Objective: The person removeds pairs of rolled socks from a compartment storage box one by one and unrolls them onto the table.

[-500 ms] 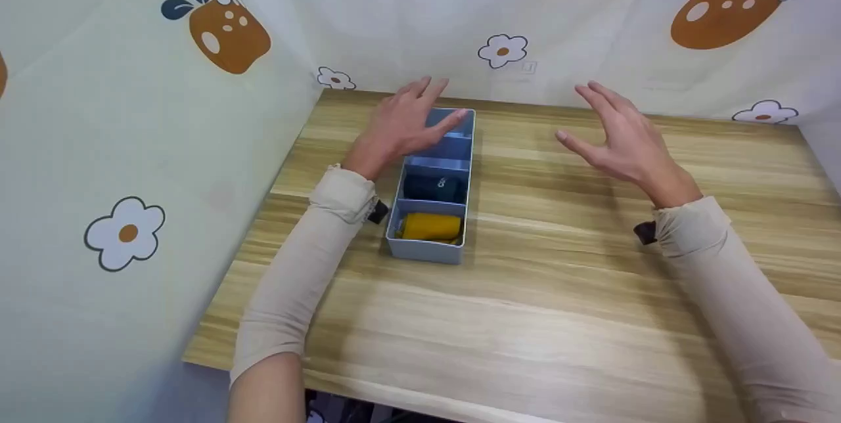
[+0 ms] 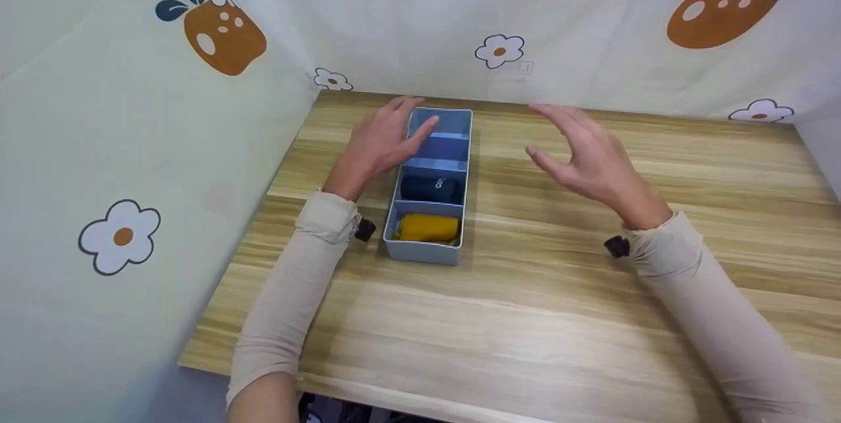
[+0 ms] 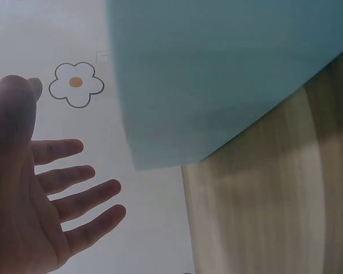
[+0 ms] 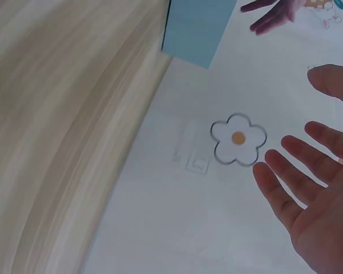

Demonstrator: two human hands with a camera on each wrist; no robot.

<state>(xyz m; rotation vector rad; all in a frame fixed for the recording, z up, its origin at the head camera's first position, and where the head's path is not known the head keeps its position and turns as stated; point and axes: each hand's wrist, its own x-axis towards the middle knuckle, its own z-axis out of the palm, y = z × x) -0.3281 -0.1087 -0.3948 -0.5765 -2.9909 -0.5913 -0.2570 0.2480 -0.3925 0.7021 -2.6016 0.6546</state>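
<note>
A long blue-grey divided box (image 2: 424, 253) stands on the table, its compartments in a row running away from me. In the nearest one lies a yellow folded bundle (image 2: 428, 228), seemingly cloth. Behind it sits a dark navy roll (image 2: 420, 188) with white lettering. My left hand (image 2: 381, 140) hovers over the box's far left side, thumb and fingers spread, covering part of the rim. The left wrist view has that hand (image 3: 23, 200) apart from the box wall (image 3: 217, 74). To the right of the box, my right hand (image 2: 594, 163) is held above the table, fingers extended, holding nothing.
The wood-grain table (image 2: 525, 318) meets a patterned wall covering (image 2: 420, 29) at the back and another (image 2: 118, 147) on the left. Dark items (image 2: 335, 408) show below the table's front edge.
My left hand has shifted left and slightly toward me, uncovering more of the far compartments. Meanwhile my right hand has moved left, closer to the box. The box and its contents stay put.
</note>
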